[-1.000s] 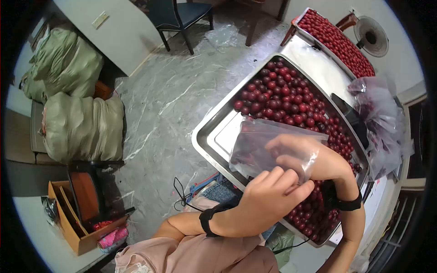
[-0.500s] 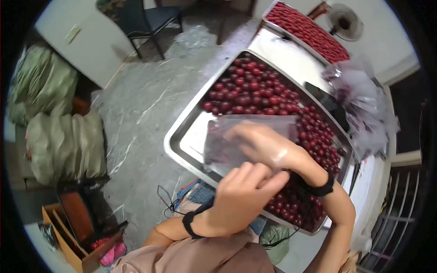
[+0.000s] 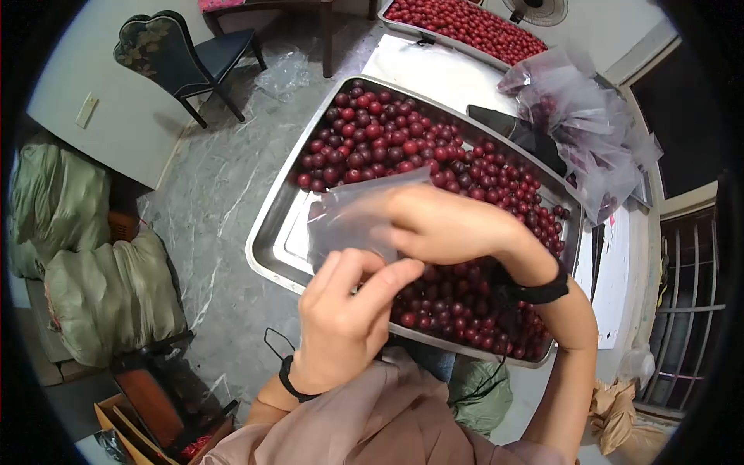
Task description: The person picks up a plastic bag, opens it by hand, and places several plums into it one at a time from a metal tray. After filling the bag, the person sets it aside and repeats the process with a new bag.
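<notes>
A clear plastic bag (image 3: 341,221) lies over the left part of a metal tray (image 3: 267,232) of dark red round fruits (image 3: 372,132). My left hand (image 3: 349,314), with a black band at its wrist, pinches the bag's near edge between thumb and fingers. My right hand (image 3: 446,225) reaches across from the right, its fingers at the bag's opening and partly blurred. Whether those fingers hold any fruit cannot be seen. More fruits (image 3: 465,310) lie beneath my right wrist, which also has a black band.
Beyond stands a second tray of red fruits (image 3: 473,29), near a fan (image 3: 539,9). Filled plastic bags (image 3: 581,116) and a black object (image 3: 515,132) lie at the right. A chair (image 3: 225,54), green sacks (image 3: 116,294) and a wooden box (image 3: 128,426) are at the left.
The view has shifted, so the tray sits further left and higher. Both hands and the bag have moved left in view, and the bag has tilted and looks narrower.
</notes>
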The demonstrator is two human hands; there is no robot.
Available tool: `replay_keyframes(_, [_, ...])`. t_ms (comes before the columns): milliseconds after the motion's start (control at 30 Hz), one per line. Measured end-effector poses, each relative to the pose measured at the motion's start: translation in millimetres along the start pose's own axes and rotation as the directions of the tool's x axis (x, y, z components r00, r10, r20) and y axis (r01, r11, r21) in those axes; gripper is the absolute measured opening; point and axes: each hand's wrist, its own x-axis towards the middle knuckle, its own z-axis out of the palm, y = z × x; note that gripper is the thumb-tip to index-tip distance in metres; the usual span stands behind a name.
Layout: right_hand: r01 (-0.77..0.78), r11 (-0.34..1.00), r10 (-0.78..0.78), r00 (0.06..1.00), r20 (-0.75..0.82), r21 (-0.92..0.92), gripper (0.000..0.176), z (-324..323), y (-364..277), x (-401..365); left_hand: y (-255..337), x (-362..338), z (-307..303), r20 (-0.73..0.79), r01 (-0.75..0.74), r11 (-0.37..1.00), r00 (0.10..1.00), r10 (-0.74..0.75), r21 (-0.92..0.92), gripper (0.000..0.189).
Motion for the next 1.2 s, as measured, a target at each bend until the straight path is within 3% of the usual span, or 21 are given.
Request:
replay_keyframes(67, [0.022,0.994,-0.007,0.990,-0.141,0.106,0.032,-13.0,-22.2,-18.9,-4.9,0.1,-3.4,-0.024,0.009,1.000,1.000,-0.010,-0.007,0.037])
replay_keyframes(100, [0.141,0.979,-0.098,0.958,-0.268,0.147,0.029,-11.2,-21.3,-27.8,-6.8,-0.1,-4.7,-0.060,0.020,1.000,0.998,-0.021,-0.015,0.036])
replay_keyframes(167, [0.088,0.979,-0.016,0.931,-0.364,0.183,0.023,-21.0,-37.1,-51.2,-8.7,0.6,-7.9,-0.085,0.048,0.999,0.995,-0.050,-0.024,0.032])
replay_keyframes(233, [0.045,0.960,0.096,0.874,-0.476,0.276,0.021,-21.7,-36.2,-70.4,-14.5,3.6,-9.4,-0.196,0.006,0.999,0.980,-0.014,-0.043,0.041])
replay_keyframes(267, [0.076,0.959,0.083,0.846,-0.526,0.274,0.020,-20.5,-31.2,-77.4,-14.9,3.8,-11.0,-0.202,0.020,0.998,0.979,-0.032,-0.061,0.041])
replay_keyframes(367, [-0.073,0.936,0.229,0.870,-0.437,0.345,0.018,-15.1,-9.9,-91.8,-17.5,4.1,-12.0,-0.231,0.020,0.999,0.972,-0.027,-0.035,0.038])
replay_keyframes(433, [-0.165,0.958,0.251,0.878,-0.407,0.235,0.018,-4.7,7.5,-91.2,-18.1,4.2,-11.2,-0.240,0.015,1.000,0.971,-0.021,-0.025,0.037])
replay_keyframes(600, [-0.072,0.973,-0.019,0.922,-0.386,-0.220,0.024,26.5,35.0,-63.7,-18.7,3.3,-11.9,-0.234,0.015,1.000,0.972,-0.018,-0.017,0.037])
replay_keyframes(700, [-0.071,0.795,-0.165,0.930,-0.327,-0.602,0.025,50.6,49.9,-40.7,-18.0,4.1,-12.3,-0.225,0.007,1.000,0.974,-0.010,-0.014,0.038])
replay_keyframes(767, [-0.042,0.720,-0.222,0.932,-0.287,-0.693,0.021,59.6,52.7,-31.1,-18.3,4.1,-12.4,-0.221,0.002,1.000,0.975,-0.004,-0.012,0.038])
replay_keyframes(867, [-0.014,0.672,-0.301,0.909,-0.290,-0.741,0.017,65.7,54.3,-25.9,-18.6,3.6,-10.9,-0.221,-0.003,1.000,0.975,-0.002,-0.021,0.038])
replay_keyframes(1100, [0.024,0.718,-0.341,0.883,-0.321,-0.696,0.013,65.9,61.8,-18.4,-19.4,3.1,-11.2,-0.208,-0.002,1.000,0.978,-0.002,-0.019,0.039])
replay_keyframes(1200, [0.020,0.727,-0.336,0.882,-0.330,-0.686,0.021,60.7,58.4,-22.6,-19.6,3.4,-10.9,-0.216,-0.006,1.000,0.976,0.001,-0.024,0.040])
